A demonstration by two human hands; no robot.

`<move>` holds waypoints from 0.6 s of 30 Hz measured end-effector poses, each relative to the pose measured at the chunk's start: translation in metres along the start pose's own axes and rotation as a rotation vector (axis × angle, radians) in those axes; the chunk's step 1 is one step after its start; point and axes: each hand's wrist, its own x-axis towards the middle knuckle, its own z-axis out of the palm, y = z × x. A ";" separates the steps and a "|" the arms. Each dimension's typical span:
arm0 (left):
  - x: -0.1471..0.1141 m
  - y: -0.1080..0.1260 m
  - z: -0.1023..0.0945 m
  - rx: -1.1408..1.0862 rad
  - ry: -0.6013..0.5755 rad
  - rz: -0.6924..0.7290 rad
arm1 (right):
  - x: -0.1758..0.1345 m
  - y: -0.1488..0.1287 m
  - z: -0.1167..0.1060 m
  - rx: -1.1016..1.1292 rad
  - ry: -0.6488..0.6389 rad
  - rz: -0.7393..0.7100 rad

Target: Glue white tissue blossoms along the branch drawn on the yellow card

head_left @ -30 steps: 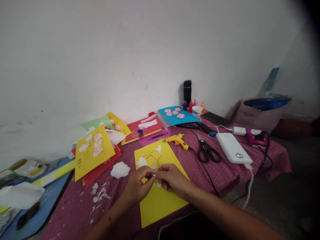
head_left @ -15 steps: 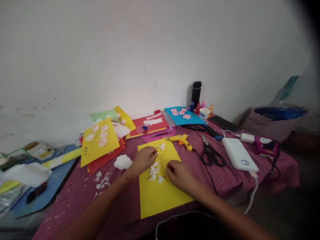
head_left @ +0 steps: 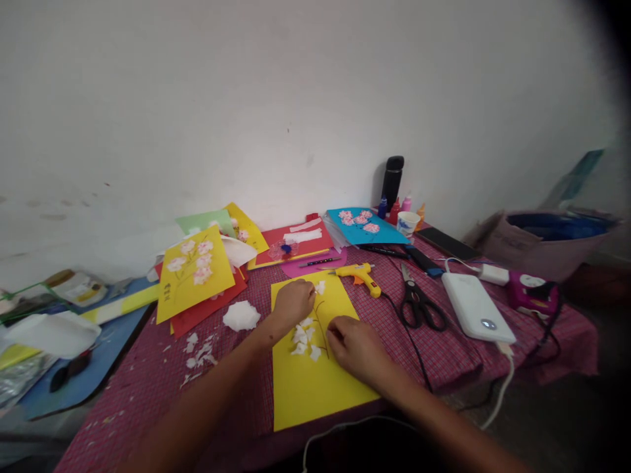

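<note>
A yellow sheet of paper point(head_left: 320, 394) lies before me, with a thin brown branch drawn on it. White torn paper pieces point(head_left: 302, 338) cluster along the branch's left side, and a smaller white paper cluster point(head_left: 320, 287) sits near the top. My left hand point(head_left: 294, 305) is closed over the sheet's upper left, its fingertips pinched beside the top cluster; what they hold, if anything, is hidden. On the right part of the sheet rests my right hand point(head_left: 352, 345), fingers curled close to the branch. The inside of its grip does not show.
Right of the sheet lie a yellow glue gun point(head_left: 359, 274), black scissors point(head_left: 419, 305) and a white power bank point(head_left: 476, 309). White paper point(head_left: 241, 316) and scraps point(head_left: 201, 355) lie left. Flower cards point(head_left: 194, 272) and a blue card point(head_left: 365, 226) are farther back.
My left hand has turned and shifted slightly up and right towards the top cluster; the white bit seen at its fingertips is now hidden. My right hand stays in place on the sheet.
</note>
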 end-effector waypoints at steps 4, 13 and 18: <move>0.000 0.003 0.000 0.018 -0.009 -0.017 | 0.000 -0.001 -0.001 0.016 -0.015 0.013; 0.001 0.005 0.004 0.034 -0.011 -0.023 | -0.001 0.001 0.001 -0.006 -0.001 -0.005; 0.001 0.006 0.005 0.030 -0.013 -0.013 | -0.001 0.001 0.001 -0.010 -0.003 -0.011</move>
